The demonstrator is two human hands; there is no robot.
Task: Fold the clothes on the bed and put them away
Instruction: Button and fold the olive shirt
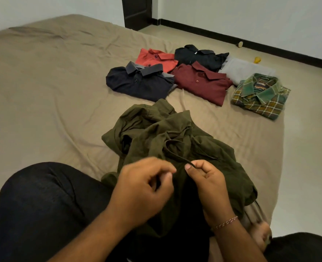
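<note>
Olive garment [167, 140]: crumpled on bed [52, 91], directly under and beyond both hands. Right hand [207, 182]: pinches its drawstring [177, 157]. Left hand [147, 188]: fingers curled, blurred; grip cannot be told. Six folded shirts [200, 82]: farther ahead, right, reaching the bed's right edge. Bare sheet: left of hands.

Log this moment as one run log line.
stage: folding | right hand: pinches olive garment drawstring | left hand: curled, blurred | folded shirts: set aside on bed
</note>
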